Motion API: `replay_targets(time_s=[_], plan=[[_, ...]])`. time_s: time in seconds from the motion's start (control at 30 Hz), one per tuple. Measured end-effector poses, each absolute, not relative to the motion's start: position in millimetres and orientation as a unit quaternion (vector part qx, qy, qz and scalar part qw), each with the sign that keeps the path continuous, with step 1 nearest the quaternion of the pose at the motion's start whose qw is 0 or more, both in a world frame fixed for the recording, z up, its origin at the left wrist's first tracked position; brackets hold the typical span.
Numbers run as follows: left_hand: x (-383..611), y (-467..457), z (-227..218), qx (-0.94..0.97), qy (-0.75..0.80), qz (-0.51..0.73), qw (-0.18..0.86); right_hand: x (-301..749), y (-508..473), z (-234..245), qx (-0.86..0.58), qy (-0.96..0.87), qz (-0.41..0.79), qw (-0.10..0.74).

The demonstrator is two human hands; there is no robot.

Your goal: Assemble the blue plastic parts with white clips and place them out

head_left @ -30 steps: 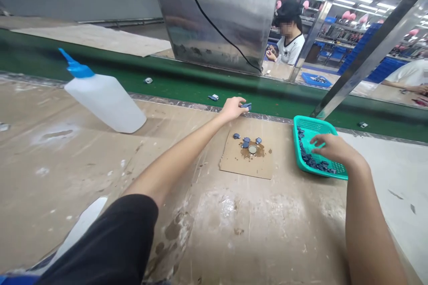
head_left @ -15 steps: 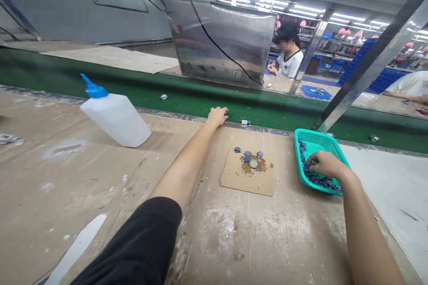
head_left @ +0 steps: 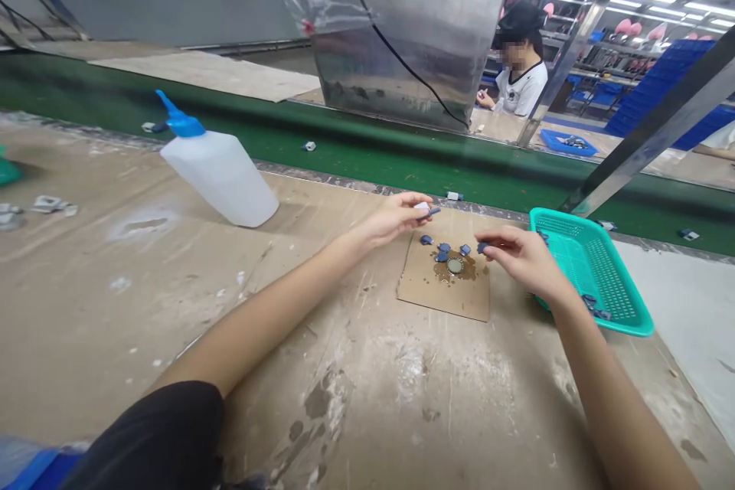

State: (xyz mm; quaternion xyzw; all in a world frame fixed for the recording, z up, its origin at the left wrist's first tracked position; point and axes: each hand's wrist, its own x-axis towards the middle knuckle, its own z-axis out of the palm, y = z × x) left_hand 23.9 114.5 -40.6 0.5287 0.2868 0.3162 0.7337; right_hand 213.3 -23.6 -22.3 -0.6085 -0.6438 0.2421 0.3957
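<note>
My left hand (head_left: 396, 216) pinches a small white-and-blue part (head_left: 426, 207) just left of a cardboard square (head_left: 445, 292). On that square lie a few small blue parts (head_left: 442, 250) beside a round metal cap (head_left: 455, 266) in a brown glue stain. My right hand (head_left: 520, 256) hovers over the square's right edge, its fingers closed on a small blue part (head_left: 483, 247). A teal mesh basket (head_left: 597, 276) with more blue parts sits just to the right of that hand.
A white squeeze bottle (head_left: 221, 170) with a blue nozzle leans at the left. A green conveyor belt (head_left: 367, 157) carrying scattered small parts runs along the far edge. Behind it stand a steel housing (head_left: 413, 46) and a seated person (head_left: 520, 73). A slanted metal post (head_left: 648, 130) rises at right.
My left hand drew back from the belt edge to the cardboard square, now pinching a small part. My right hand left the basket with a blue part and moved left over the square.
</note>
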Motion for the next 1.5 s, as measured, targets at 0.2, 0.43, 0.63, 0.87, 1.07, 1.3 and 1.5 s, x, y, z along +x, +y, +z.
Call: replay_targets(time_s=[0.2, 0.43, 0.63, 0.87, 1.07, 1.3, 1.5], plan=[[27, 95, -39, 0.512, 0.282, 0.283, 0.760, 204, -13, -49, -0.612, -0.656, 0.191, 0.398], [29, 95, -41, 0.506, 0.277, 0.261, 0.774, 193, -11, -57, -0.654, -0.667, 0.123, 0.334], [30, 94, -41, 0.508, 0.258, 0.263, 0.778, 182, -10, -62, -0.643, -0.714, 0.066, 0.270], [32, 90, -43, 0.530, 0.277, 0.262, 0.757, 183, -11, -60, -0.635, -0.721, 0.047, 0.272], [34, 85, -47, 0.668, 0.230, 0.242, 0.665, 189, -18, -32, -0.617, -0.594, 0.206, 0.474], [36, 68, -42, 0.748, 0.185, 0.225, 0.597, 187, -26, -14, -0.598, -0.517, 0.303, 0.532], [37, 60, -40, 0.755, 0.198, 0.235, 0.579, 181, -29, -14, -0.604, -0.529, 0.289, 0.521]])
